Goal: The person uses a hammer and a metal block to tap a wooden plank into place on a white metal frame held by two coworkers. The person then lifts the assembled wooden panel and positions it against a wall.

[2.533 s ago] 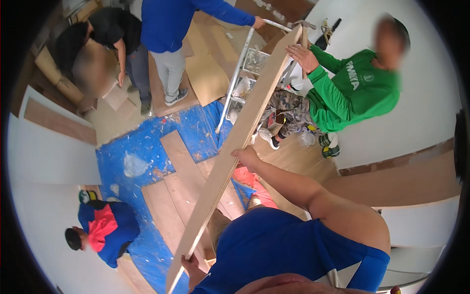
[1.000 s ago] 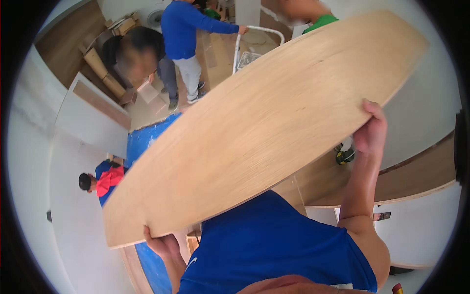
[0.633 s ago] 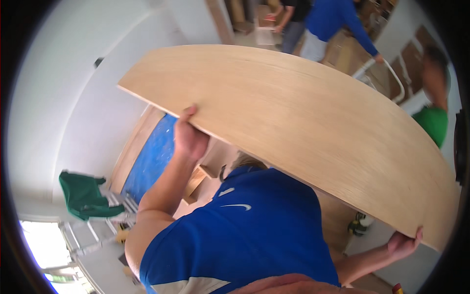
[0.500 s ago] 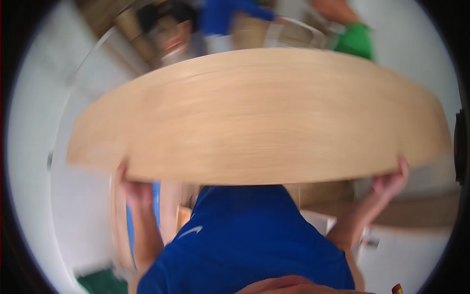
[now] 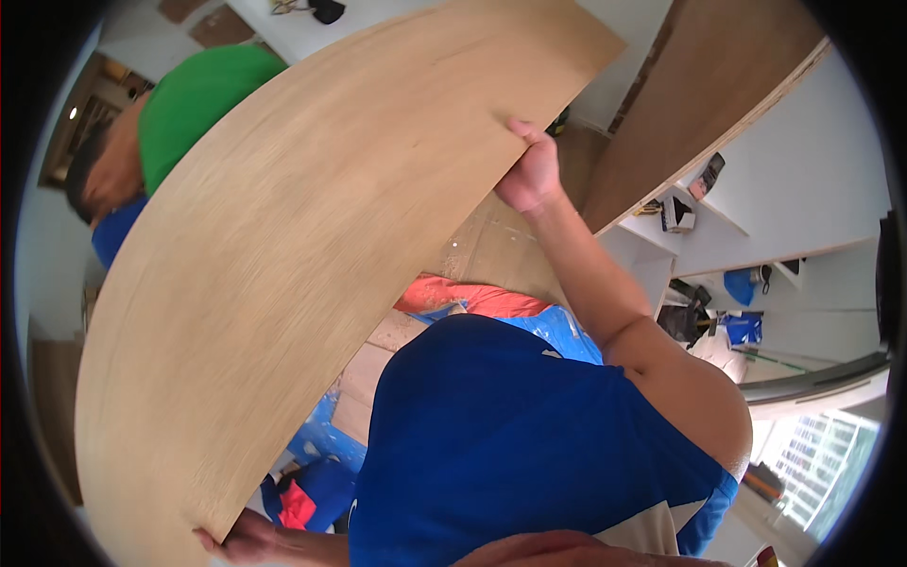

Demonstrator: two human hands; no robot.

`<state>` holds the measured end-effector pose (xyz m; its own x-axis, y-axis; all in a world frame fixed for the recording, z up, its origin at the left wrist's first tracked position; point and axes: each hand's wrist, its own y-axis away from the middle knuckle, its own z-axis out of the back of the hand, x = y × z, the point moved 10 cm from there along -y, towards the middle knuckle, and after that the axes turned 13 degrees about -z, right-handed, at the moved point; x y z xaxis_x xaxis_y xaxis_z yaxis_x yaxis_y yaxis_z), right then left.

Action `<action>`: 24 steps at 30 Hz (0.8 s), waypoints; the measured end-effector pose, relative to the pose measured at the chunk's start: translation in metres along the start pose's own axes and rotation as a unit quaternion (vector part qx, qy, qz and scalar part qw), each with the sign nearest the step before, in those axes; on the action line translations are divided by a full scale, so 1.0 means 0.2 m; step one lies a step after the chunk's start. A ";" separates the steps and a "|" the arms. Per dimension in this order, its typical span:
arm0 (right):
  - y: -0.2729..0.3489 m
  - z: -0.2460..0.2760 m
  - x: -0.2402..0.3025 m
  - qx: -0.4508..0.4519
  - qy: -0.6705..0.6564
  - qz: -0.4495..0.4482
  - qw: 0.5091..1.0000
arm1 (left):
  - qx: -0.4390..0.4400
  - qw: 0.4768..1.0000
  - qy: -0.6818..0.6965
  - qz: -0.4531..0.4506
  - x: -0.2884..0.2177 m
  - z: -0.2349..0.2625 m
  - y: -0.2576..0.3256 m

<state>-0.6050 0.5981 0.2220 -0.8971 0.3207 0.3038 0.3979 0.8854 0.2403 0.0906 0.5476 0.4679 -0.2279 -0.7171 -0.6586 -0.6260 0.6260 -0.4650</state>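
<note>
A long, light-brown plywood panel (image 5: 283, 255) slants across the view, from the lower left up to the upper right. By its near edge I carry it in both hands. My right hand (image 5: 532, 168) clasps that edge toward the upper end, thumb on top and the other fingers hidden underneath. Down at the lower left, my left hand (image 5: 248, 539) grips the same edge near the other end, its thumb also over the face. The panel's underside cannot be seen.
Beyond the panel's far edge, a person in a green top (image 5: 203, 104) is bent over. A brown board (image 5: 709, 85) leans at the right beside white shelves (image 5: 784, 283) holding small items. Blue and orange sheeting (image 5: 482, 298) covers part of the floor. A window (image 5: 827, 468) shows at lower right.
The panel has swung from lying straight across to a steep slant, right end up and away, left end down and near. My hands have kept hold of it, and the room behind has shifted.
</note>
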 end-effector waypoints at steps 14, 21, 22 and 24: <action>-0.62 0.82 0.04 -0.193 -0.188 0.024 0.963 | 0.207 0.976 0.044 0.047 0.85 -0.97 0.07; -0.93 1.41 0.34 -0.307 -0.201 -0.013 0.930 | 0.296 0.939 0.092 0.152 1.27 -1.33 0.62; -0.97 1.50 0.39 -0.305 -0.194 -0.020 0.932 | 0.303 0.936 0.081 0.161 1.31 -1.40 0.72; -1.09 1.66 0.50 -0.293 -0.178 -0.028 0.939 | 0.274 0.947 0.033 0.162 1.42 -1.53 0.89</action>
<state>-0.8451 0.5496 -0.1065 -0.8858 0.4632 -0.0274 0.2911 0.6007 0.7446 -0.3146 0.3620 0.3796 -0.3998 -0.4668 -0.7889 -0.0379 0.8683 -0.4945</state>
